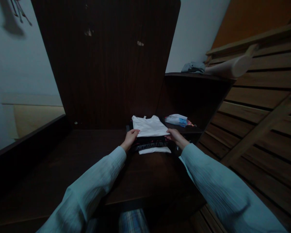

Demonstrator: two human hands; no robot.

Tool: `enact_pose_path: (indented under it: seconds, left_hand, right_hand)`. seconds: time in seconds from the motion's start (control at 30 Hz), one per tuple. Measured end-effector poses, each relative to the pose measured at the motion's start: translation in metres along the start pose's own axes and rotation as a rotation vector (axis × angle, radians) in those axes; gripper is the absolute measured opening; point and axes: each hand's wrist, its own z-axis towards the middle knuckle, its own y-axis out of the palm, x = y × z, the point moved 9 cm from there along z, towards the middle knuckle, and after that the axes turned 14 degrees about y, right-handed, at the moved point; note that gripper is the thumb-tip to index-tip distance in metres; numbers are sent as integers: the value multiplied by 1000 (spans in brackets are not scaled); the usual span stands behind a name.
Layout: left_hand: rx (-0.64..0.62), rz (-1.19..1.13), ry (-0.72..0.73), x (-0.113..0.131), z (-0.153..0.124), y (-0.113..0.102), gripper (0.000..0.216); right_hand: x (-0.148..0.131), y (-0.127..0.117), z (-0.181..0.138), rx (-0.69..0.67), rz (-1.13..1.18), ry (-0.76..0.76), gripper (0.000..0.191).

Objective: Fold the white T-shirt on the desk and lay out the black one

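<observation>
Stacked clothes (150,141), white shirt (149,126) topmost, gripped at either side by fingers of left hand (130,138) and right hand (176,136); print (150,146) unreadable.

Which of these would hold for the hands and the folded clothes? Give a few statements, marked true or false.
1. The left hand and the right hand touch opposite sides of the clothes stack. True.
2. The top garment is black. False: a white shirt lies on top, with a dark garment beneath it.
3. The stack lies on a dark wooden surface. True.
4. A plastic packet lies left of the stack. False: the plastic packet lies to its right, beyond the right hand.
5. The person's forearms are bare. False: light sleeves reach the wrists.
</observation>
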Motion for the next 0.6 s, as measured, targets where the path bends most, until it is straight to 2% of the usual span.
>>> enact_pose_path:
  seconds: [0.23,0.43,0.5,0.6]
  left_hand:
    - [-58,17,10,-1,-4,0,18]
    - [-222,93,0,0,-1,3,13]
    - [-253,145,28,3,4,0,12]
    - [-273,233,107,8,14,-5,15]
  right_hand:
    - [8,-3,-5,2,-95,18,12]
    - [6,-9,-6,-4,-246,-5,10]
    - [-3,-15,-5,68,-368,-74,9]
    - [-34,-24,-11,284,-533,-266,9]
